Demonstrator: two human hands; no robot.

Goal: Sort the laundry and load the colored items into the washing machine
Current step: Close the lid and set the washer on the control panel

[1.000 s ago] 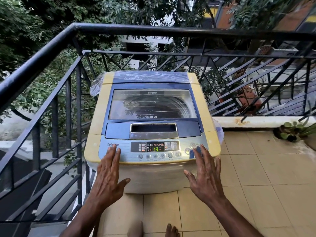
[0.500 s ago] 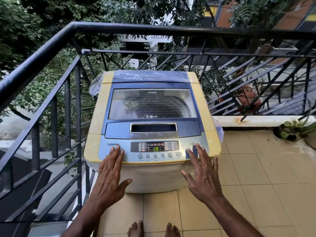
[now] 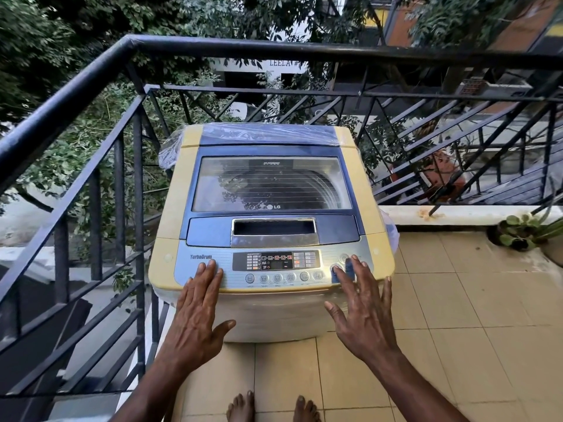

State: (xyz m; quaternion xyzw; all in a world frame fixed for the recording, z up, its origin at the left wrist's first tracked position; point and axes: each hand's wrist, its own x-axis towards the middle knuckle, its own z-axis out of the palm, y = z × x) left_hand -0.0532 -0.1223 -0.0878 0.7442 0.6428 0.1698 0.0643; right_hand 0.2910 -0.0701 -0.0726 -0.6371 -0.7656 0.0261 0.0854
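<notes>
- My left hand (image 3: 198, 312) and right hand (image 3: 364, 312): flat, fingers spread, holding nothing, fingertips on washing machine (image 3: 271, 208) control panel (image 3: 275, 264).
- Button labels illegible; glossy lid (image 3: 271, 184) closed.

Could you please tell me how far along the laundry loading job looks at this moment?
Loading seems finished: the blue glass lid of the yellow and blue top-loading washing machine is shut and no laundry lies around. In hand: the right hand fingers the blue button at the control panel, whose display is lit; the left hand rests flat. Whether the cycle runs is unclear.
</notes>
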